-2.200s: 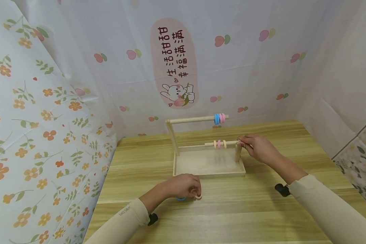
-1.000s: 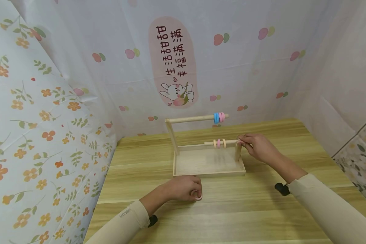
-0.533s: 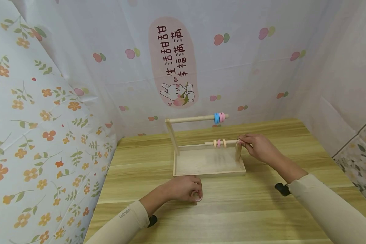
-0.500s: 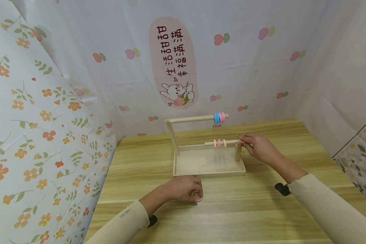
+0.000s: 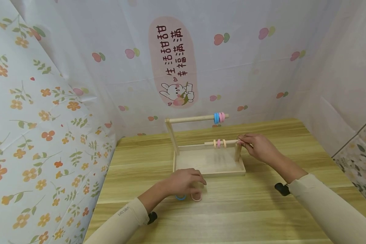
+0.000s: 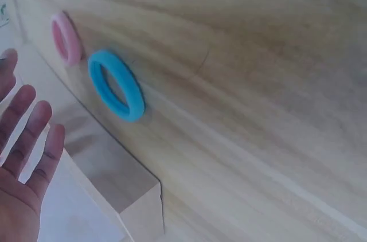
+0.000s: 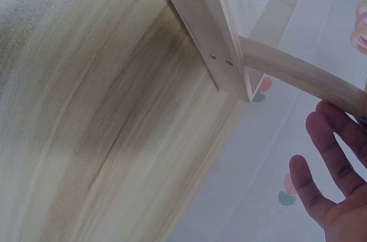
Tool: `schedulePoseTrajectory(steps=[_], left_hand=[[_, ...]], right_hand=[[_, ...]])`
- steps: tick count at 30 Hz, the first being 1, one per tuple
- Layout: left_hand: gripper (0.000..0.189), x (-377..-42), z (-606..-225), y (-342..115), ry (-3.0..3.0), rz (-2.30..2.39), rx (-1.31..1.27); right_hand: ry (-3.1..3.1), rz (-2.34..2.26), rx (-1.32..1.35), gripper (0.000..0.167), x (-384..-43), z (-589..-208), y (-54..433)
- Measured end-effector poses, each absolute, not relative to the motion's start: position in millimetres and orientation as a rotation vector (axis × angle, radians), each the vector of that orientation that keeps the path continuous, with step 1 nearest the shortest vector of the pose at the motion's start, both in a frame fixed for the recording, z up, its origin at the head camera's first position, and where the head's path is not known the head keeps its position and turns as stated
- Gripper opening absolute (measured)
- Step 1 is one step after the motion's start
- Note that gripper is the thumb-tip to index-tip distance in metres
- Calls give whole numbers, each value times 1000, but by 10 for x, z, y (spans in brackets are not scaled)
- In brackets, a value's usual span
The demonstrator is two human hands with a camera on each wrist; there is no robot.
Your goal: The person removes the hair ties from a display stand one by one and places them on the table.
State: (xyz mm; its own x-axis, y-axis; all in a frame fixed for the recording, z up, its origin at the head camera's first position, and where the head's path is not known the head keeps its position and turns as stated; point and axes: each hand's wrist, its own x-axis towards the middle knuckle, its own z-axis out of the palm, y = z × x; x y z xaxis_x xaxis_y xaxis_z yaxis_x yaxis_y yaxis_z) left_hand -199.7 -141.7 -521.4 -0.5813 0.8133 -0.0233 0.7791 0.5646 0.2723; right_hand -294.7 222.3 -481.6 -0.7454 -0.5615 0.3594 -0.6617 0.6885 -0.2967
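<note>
My left hand (image 5: 184,183) hovers just over the table, fingers spread and holding nothing. Below it a pink ring (image 5: 196,197) lies flat beside a blue ring (image 5: 180,197); the left wrist view shows both apart from the hand. A wooden rack with a tray base (image 5: 208,174) stands behind them. Its upper rod (image 5: 190,119) carries blue and pink rings near its right end. On the lower rod (image 5: 208,144) hang two cream rings and a pink one. My right hand (image 5: 259,148) pinches the rack where that rod meets the right post; the thumb is hidden in the right wrist view.
The rack stands on a wood-grain table (image 5: 231,217). A printed white cloth (image 5: 244,74) hangs behind the table's back edge, and a flowered cloth (image 5: 48,152) hangs along the left side.
My left hand had the pink ring in its fingers and tilted it up slightly. It has now let go and lifted off, uncovering the blue ring. The right hand stays put.
</note>
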Motion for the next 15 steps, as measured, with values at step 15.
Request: schedulePoseTrajectory(steps=[15], left_hand=[[27, -2145, -5131, -1413, 3004, 648, 1060]], right_hand=[[-2679, 603, 972, 29, -2956, -4816, 2222]])
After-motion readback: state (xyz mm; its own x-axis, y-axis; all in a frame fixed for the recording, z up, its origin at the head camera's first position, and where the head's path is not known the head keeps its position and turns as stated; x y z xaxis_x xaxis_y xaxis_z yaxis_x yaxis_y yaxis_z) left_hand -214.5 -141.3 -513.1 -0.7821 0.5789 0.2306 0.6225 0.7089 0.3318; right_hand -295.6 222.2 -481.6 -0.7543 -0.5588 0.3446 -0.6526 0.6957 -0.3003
